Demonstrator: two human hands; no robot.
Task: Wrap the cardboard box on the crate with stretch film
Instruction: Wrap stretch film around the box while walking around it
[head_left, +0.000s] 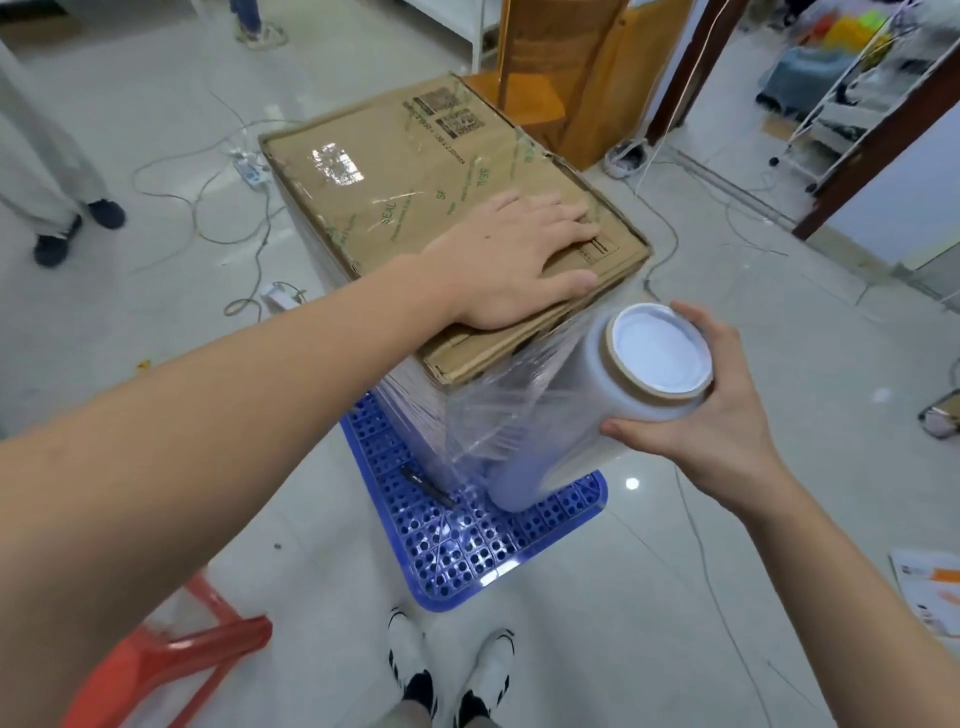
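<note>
Box (415, 171) stands on the blue crate (467, 561), its near side faces already layered in film while its top is mostly bare cardboard, so I judge the side wrapping well along, with the last turns and cutting the film left. Flat on the box's near top edge, the left hand (514, 260) presses down with fingers straight and spread, holding nothing. Just beside the box's near right corner, the right hand (711, 410) curls round the upper end of the roll (582, 415), from which a stretched film sheet (498, 410) runs to that corner.
</note>
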